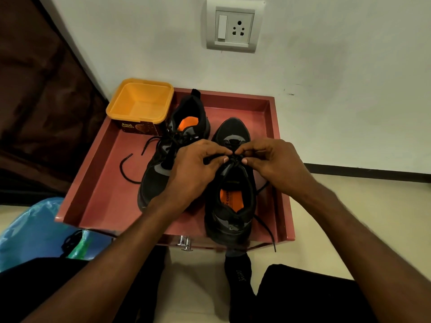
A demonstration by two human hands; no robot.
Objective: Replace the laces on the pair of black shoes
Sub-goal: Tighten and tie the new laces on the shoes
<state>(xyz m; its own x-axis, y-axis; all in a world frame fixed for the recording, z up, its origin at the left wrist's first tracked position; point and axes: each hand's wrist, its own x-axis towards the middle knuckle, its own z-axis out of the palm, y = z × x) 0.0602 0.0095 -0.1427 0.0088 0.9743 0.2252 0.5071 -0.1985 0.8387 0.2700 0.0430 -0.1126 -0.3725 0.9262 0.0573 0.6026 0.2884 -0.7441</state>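
Note:
Two black shoes with orange insoles lie on a reddish tray-like table top. The right shoe points its toe to the wall. My left hand and my right hand meet over its tongue, and each pinches its black lace near the top eyelets. A loose end of that lace trails over the front right edge. The left shoe has its heel towards the wall, and its lace sprawls to the left.
An open yellow tub stands at the back left corner of the table. A blue plastic bag lies on the floor at left. A wall socket is above. My socked foot rests below the table front.

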